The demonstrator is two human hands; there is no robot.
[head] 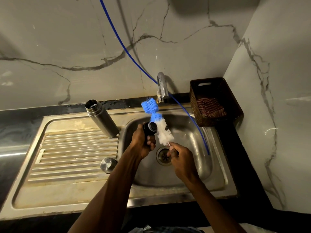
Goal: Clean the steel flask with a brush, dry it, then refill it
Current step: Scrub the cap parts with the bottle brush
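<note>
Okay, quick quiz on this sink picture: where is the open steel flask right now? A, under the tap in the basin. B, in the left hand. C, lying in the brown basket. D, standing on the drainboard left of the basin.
D: the steel flask stands uncapped on the drainboard, while the left hand holds a black stopper and the right hand the brush.

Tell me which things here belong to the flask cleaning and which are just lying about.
In use:
steel flask
black stopper in left hand
bottle brush in right hand
steel cap
tap
sink

Lying about:
brown basket
striped cloth
blue tube
</note>
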